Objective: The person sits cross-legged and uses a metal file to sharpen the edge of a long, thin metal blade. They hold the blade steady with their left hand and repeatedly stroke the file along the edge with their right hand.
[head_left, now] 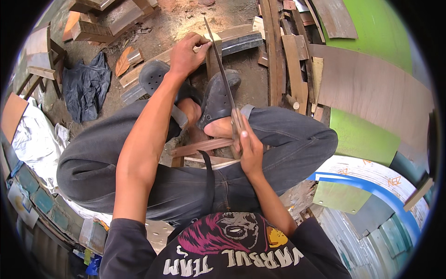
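My right hand (250, 148) is wrapped round the wooden handle of a handsaw (225, 81), whose long narrow blade points away from me. Near the blade's far end, my left hand (188, 53) is closed on a wood piece (211, 61), its fingertips beside the blade. The saw appears to lie against this wood, though the exact contact is too small to make out. Two dark clogs (222, 95) on my feet rest close to the wood, around a long timber rail (241, 41) lying across the ground.
Sawdust (193, 28) covers the ground beyond my left hand. Planks and offcuts (292, 65) lie to the right, beside a large brown board (371, 88) and green sheets (364, 135). On the left are a black plastic bag (87, 86), a wooden stool (41, 53) and white cloth (35, 137).
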A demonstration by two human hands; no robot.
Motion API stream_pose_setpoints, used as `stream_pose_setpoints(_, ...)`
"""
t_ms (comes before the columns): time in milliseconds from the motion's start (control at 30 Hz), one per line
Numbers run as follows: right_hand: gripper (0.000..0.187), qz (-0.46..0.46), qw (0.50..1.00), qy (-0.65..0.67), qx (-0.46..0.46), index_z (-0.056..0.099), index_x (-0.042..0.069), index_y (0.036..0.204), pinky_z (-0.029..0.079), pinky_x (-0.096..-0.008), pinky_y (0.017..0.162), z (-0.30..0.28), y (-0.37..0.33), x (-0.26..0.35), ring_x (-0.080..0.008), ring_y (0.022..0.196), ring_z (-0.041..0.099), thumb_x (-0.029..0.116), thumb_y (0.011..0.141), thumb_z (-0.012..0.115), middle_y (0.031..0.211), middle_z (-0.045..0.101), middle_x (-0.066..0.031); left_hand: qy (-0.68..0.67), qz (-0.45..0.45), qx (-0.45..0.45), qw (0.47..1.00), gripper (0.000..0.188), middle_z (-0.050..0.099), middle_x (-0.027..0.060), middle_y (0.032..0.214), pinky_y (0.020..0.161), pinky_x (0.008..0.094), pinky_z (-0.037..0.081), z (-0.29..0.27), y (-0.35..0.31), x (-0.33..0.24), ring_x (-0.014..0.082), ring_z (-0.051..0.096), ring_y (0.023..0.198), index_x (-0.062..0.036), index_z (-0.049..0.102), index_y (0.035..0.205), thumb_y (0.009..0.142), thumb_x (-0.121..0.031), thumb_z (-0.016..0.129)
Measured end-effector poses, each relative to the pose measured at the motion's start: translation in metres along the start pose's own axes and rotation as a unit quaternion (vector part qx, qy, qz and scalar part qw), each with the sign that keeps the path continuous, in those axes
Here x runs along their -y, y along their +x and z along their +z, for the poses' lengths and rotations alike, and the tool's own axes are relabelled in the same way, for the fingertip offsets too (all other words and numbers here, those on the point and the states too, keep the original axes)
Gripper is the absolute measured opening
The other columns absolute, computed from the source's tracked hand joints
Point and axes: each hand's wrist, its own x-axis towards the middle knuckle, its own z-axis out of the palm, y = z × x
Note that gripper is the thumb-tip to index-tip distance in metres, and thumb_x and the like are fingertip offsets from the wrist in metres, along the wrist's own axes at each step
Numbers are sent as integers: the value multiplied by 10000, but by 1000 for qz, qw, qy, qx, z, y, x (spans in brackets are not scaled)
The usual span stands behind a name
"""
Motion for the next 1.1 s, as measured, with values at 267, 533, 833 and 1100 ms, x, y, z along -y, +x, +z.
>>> stream_pose_setpoints(267, 497, -48, 993, 106, -35, 503, 16, 1503, 393, -242, 537, 69, 154, 7, -60, 623, 446, 306, 1099, 496, 776, 494, 33, -12, 1, 34, 999, 177, 715, 79, 923, 731, 408, 546, -6, 8, -10, 303, 699, 871, -77, 743, 892, 880, -254, 737)
stream_pose_setpoints(533, 521, -26, 999, 20, -10, 449, -64, 1509, 412, -226, 590, 7, 14, -21, -63, 658, 469, 284, 1123, 416, 1266, 676, -156, -32, -22, 1, 999, 181, 729, 84, 940, 745, 383, 547, -5, -7, -5, 288, 704, 855, -58, 727, 902, 902, -238, 750)
stream_pose_setpoints(833, 446, 18, 993, 115, -25, 515, 63, 1513, 372, -243, 541, 42, 94, -2, -61, 626, 430, 247, 1109, 466, 764, 499, 29, 0, 20, 10, 1000, 155, 712, 80, 887, 673, 394, 533, -7, 3, -3, 270, 694, 813, -80, 725, 891, 902, -233, 746)
stream_pose_setpoints(1100, 508, -40, 999, 17, -6, 422, -34, 1537, 421, -231, 603, 14, 13, -39, -60, 654, 457, 258, 1122, 427, 1181, 694, -119, -54, -19, -10, 998, 134, 700, 74, 873, 705, 400, 537, 0, -3, -9, 293, 690, 849, -89, 709, 861, 878, -217, 742)
